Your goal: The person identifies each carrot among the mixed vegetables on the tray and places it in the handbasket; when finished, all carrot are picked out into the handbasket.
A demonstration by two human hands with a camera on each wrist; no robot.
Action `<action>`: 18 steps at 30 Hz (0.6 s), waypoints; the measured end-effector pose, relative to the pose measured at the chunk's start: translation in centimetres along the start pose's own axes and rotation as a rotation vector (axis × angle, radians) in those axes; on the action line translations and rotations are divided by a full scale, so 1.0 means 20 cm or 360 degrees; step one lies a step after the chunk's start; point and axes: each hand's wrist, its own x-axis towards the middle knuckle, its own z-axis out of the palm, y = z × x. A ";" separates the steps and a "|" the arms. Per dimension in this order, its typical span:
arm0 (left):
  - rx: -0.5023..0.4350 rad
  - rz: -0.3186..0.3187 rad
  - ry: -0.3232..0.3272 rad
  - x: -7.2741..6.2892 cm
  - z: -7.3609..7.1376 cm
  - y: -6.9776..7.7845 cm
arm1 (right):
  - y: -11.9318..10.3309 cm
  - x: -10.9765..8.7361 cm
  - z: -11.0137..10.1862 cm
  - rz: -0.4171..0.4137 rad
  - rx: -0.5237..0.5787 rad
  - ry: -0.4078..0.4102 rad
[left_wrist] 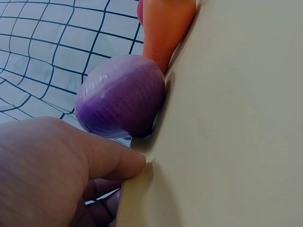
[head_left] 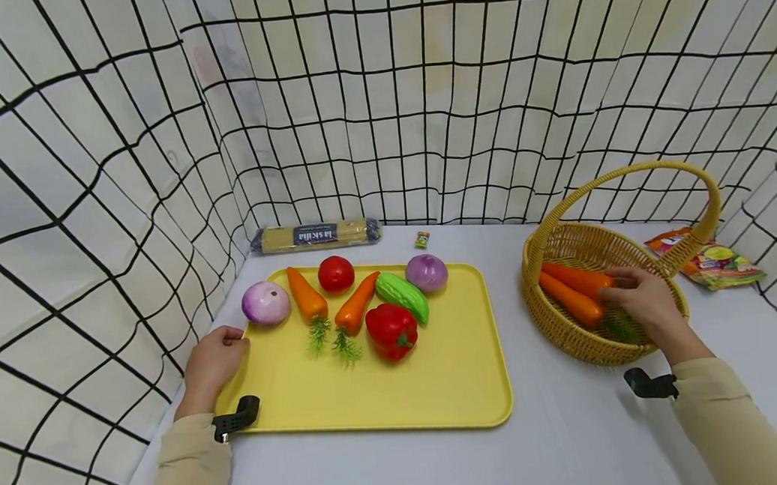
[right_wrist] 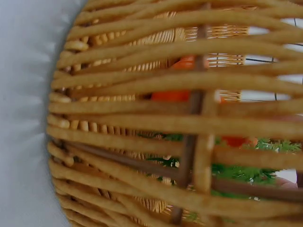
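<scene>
At the left edge of a yellow tray (head_left: 452, 373), my left hand (head_left: 216, 362) pinches the rim, thumb on top and fingers outside, partly hidden. Just beyond it in the left wrist view is a purple onion (left_wrist: 120, 97). My right hand (head_left: 646, 301) reaches into a wicker basket (head_left: 543, 322), its fingertips at the end of an orange carrot (head_left: 577, 277). A second carrot (head_left: 571, 301) lies in front, with green leaves (head_left: 621, 328) below the hand. The right wrist view is mostly blocked by the basket's weave (right_wrist: 142, 123).
On the tray lie two carrots, a tomato (head_left: 336, 274), a green bitter melon (head_left: 402, 294), a red bell pepper (head_left: 392, 332) and another purple onion (head_left: 427, 273). Behind are a spaghetti pack (head_left: 317, 236) and a tiny packet (head_left: 422, 240). Colourful bags (head_left: 721, 264) lie right of the basket. Black netting surrounds the table.
</scene>
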 end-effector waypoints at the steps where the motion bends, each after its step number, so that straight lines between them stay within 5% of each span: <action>1: 0.0002 -0.0001 0.0000 0.00 0.00 0.00 | 0.00 0.00 0.00 0.0007 -0.0019 0.0001; 10: 0.0001 0.0007 -0.0008 0.00 0.01 0.00 | 0.00 -0.01 -0.01 -0.0080 -0.0319 0.0118; 18: 0.0004 -0.0008 -0.0044 0.01 0.00 -0.01 | -0.06 -0.11 0.04 -0.0119 -0.0211 0.0332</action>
